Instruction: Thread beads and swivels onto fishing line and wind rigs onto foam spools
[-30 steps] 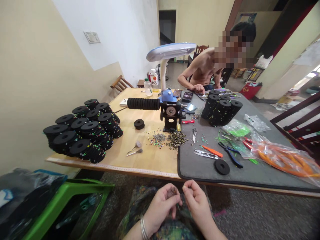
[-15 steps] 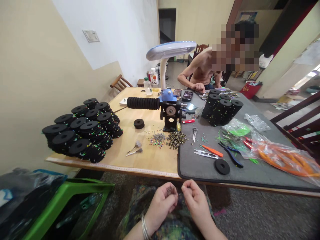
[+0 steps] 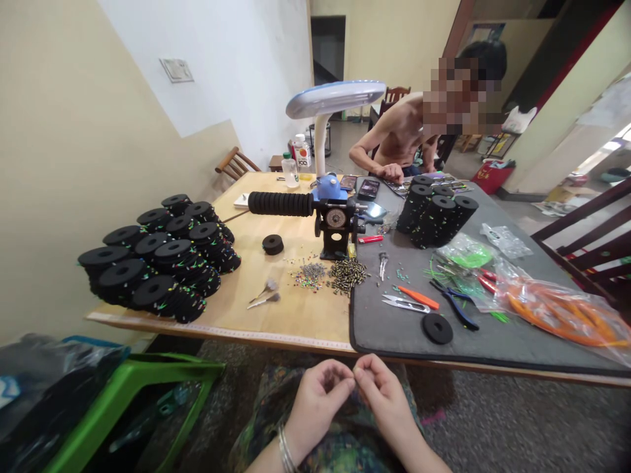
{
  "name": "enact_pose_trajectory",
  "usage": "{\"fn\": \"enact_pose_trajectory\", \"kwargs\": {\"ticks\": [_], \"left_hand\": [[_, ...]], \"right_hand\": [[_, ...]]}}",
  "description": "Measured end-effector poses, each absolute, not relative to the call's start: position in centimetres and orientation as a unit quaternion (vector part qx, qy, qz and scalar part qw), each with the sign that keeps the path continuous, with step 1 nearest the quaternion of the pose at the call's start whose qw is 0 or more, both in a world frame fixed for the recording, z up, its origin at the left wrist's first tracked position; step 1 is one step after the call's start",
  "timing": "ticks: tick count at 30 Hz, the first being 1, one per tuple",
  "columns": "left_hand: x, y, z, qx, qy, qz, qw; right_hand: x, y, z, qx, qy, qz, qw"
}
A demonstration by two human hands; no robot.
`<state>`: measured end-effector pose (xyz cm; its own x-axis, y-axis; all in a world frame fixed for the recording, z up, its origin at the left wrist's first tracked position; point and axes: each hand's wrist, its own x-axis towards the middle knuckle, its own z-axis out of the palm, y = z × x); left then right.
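My left hand (image 3: 318, 401) and my right hand (image 3: 382, 394) are held over my patterned lap (image 3: 276, 387), below the table's front edge. Their fingertips meet near the middle. The left fingers curl around something small and dark, now mostly hidden. The right fingertips are pinched together, and I cannot see anything tiny between them. A metal bangle (image 3: 283, 450) circles my left wrist. Nearest my hands are a grey mat (image 3: 394, 335) and a loose black foam disc (image 3: 437, 328).
Stacks of black foam discs (image 3: 152, 256) fill the table's left side. Beside a hand-crank winder (image 3: 335, 218) lie bead piles (image 3: 348, 274). Snips (image 3: 407, 303), blue pliers (image 3: 453, 305) and a bag of orange tubing (image 3: 557, 315) lie right. A person (image 3: 399, 141) works across the table.
My hands have come closer, with their fingertips now meeting. The small dark bit no longer shows clearly in my left hand. The view has shifted slightly.
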<state>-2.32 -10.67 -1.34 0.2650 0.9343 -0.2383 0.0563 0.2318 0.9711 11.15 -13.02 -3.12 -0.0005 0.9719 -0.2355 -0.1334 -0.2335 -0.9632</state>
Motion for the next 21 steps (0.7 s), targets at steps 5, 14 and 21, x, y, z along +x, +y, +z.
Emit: {"fn": "enact_pose_trajectory", "kwargs": {"ticks": [5, 14, 21], "left_hand": [[-2.7, -10.6, -1.1, 0.512, 0.494, 0.391, 0.584], [-2.8, -10.8, -1.1, 0.566, 0.518, 0.391, 0.509], [-3.9, -9.8, -0.6, 0.517, 0.547, 0.448, 0.482]], "right_hand": [[11.4, -13.1, -2.6, -0.549, -0.495, 0.542, 0.399], [11.3, -13.6, -1.8, -0.576, -0.544, 0.477, 0.379], [11.8, -13.5, -1.9, -0.567, -0.475, 0.520, 0.427]]}}
